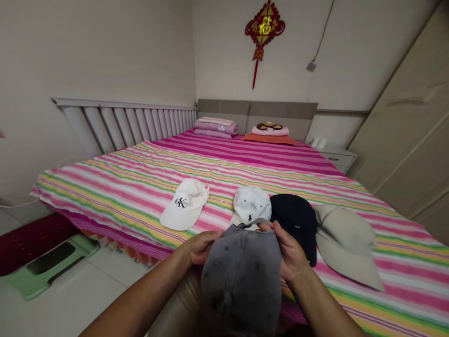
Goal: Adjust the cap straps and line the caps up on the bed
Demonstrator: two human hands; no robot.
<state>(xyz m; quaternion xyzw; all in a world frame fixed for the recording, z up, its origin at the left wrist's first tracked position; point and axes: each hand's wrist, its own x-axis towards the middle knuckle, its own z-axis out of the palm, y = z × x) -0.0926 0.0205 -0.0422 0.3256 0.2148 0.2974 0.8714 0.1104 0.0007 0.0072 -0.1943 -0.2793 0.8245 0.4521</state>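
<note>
A grey baseball cap (pixel 243 276) is held between both hands, close to me, its crown toward me and its back strap at the far side. My left hand (pixel 205 247) grips the cap's left edge. My right hand (pixel 289 250) pinches its right edge near the strap; some fingertips are behind the cloth. Just beyond lies a white cap (pixel 252 201) with a small dark logo, its brim partly hidden by the grey cap. To its right are a navy cap (pixel 296 217) and a beige cap (pixel 347 229). A white CK cap (pixel 187 201) lies apart on the left.
The caps lie on a bed with a striped sheet (pixel 122 182). Folded bedding (pixel 215 127) and a pink pillow stack (pixel 270 132) sit by the headboard (pixel 224 108). A green plastic stool (pixel 52 264) stands on the floor at left, a white nightstand (pixel 338 159) at back right.
</note>
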